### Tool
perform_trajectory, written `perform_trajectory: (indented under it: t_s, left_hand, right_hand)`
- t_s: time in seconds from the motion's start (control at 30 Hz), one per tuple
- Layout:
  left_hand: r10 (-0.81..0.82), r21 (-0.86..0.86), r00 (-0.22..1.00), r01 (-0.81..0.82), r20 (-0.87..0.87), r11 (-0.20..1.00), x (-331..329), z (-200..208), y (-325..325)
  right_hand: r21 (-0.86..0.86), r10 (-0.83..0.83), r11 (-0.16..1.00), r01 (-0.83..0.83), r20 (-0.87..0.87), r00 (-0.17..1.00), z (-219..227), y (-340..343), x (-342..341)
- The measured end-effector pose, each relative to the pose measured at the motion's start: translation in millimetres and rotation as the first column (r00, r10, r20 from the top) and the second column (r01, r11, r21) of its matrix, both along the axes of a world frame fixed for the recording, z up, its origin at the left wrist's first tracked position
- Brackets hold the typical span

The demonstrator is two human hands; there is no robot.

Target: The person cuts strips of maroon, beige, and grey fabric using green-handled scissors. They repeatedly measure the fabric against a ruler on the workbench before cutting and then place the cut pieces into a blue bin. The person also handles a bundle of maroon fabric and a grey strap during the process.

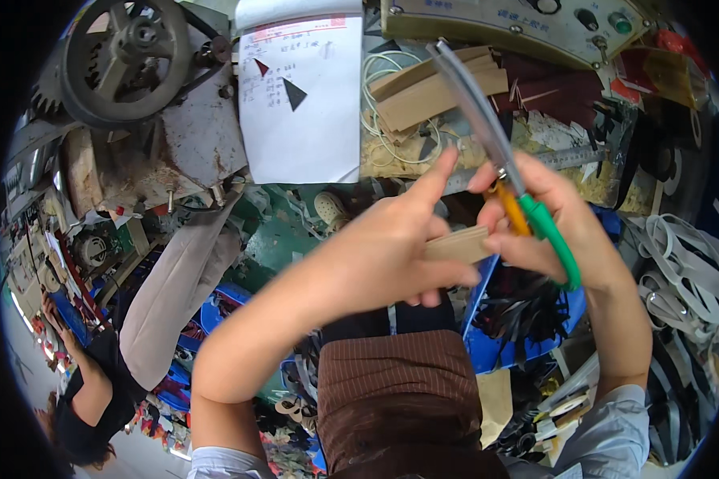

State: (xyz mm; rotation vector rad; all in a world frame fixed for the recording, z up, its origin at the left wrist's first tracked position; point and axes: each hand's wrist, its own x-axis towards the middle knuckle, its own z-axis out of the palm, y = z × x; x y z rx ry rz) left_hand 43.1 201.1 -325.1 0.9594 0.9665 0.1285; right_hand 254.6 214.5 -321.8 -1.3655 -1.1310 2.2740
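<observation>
My left hand [399, 247] holds a short stack of tan strips [460, 244], with its index finger stretched out past them. At the strips' right end, the thumb and fingertips of my right hand [547, 195] meet the stack. A pair of scissors [487, 120] is gripped in that same right hand. One handle is green, the other orange, and the long metal blades point up and to the left, looking nearly closed. Slight blur on my left hand hides exactly how its lower fingers lie.
A machine with a handwheel [128, 60] stands at the far left. Beside it lie a written pad [299, 120], tan strips [431, 92] and dark red pieces [555, 89]. A control box [503, 24] sits behind. Right of my lap is a blue bin [475, 307]. Another person [96, 391] works at left.
</observation>
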Motion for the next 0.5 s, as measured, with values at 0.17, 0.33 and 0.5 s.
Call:
perform_trajectory:
  t_s: [0.17, 0.33, 0.5]
  left_hand:
    - [-0.225, -0.224, 0.955, 0.18, -0.194, 0.958, -39.0, -27.6, 24.2]
    - [0.033, 0.236, 0.921, 0.066, -0.389, 0.969, -29.2, -60.1, 1.1]
    - [0.114, 0.276, 0.895, 0.01, -0.431, 0.961, -21.9, -74.2, -9.5]
  right_hand:
    - [0.325, -0.009, 0.943, -0.071, 0.238, 0.971, -29.5, 36.3, 45.2]
    - [0.603, 0.043, 0.641, -0.475, 0.59, 0.806, -59.8, 38.1, 45.3]
    - [0.626, 0.028, 0.59, -0.51, 0.615, 0.788, -59.9, 37.6, 43.2]
